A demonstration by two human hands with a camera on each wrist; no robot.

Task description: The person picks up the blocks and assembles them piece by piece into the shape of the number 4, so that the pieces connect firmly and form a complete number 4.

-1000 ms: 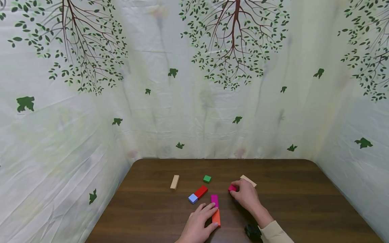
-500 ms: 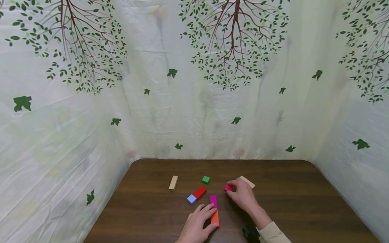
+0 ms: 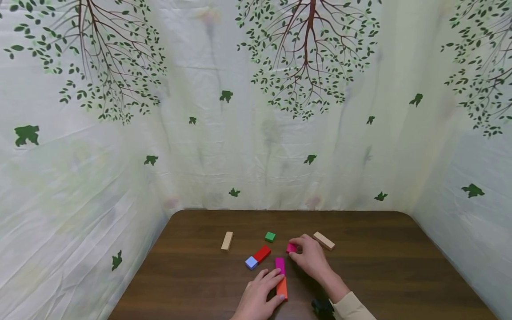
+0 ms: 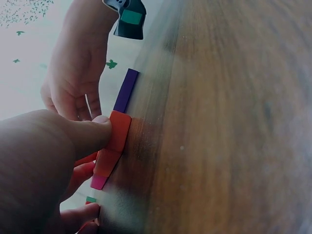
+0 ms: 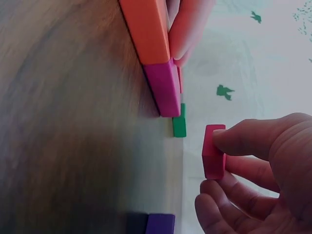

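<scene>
My right hand pinches a crimson-pink block between thumb and fingers; in the right wrist view the pink block is held off the table. My left hand holds an orange block, its thumb at the near end and fingertips near the far end. A magenta block lies end to end with the orange one, in line. In the left wrist view a purple block lies on the table; from the head it is hidden under the right hand.
A red block touches a light blue block left of the magenta one. Behind them lie a green block and two plain wooden blocks, one left, one right. Printed cloth hangs behind the brown table.
My right hand has moved left with the pink block, closer to the magenta block, uncovering more of the right wooden block. The left hand stays on the orange block.
</scene>
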